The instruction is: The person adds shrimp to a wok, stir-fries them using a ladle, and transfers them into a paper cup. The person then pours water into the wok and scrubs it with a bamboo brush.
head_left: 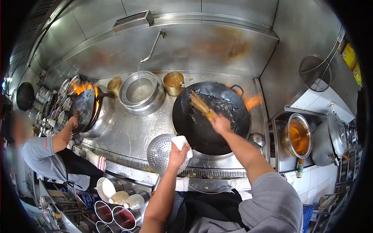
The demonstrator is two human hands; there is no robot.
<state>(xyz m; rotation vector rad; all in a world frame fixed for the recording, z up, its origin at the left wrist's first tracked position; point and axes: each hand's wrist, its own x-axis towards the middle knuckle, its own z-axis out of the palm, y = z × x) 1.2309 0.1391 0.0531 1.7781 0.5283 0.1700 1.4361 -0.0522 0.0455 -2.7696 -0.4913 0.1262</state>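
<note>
At the far left, around 9 o'clock in the view, a co-worker's hand (73,122) was close to a dark round metal wok (82,110) with orange flames behind it. Nearer the middle, a round perforated steel skimmer (157,151) had its handle side toward 6 o'clock. The person's left hand (178,154) was over the right edge of the skimmer, its fingers closed around a folded white cloth (180,142). This cloth was at about 8 o'clock on a large black metal wok (202,136); whether it also pinched the rim could not be told.

Inside this large wok was a pale tan stick brush with a yellow band (199,102), gripped by the person's right hand (220,123). The long axis of the brush ran from the hand toward 10 or 11 o'clock, with the bristles at the far end. This line seemed to matter most for any stroke; the right hand was the nearer one, and the left was apart, toward 8 o'clock from it. Outside the rim, an orange flame (253,101) showed at 2 o'clock and a round steel ladle (257,138) at 4 o'clock.
</note>
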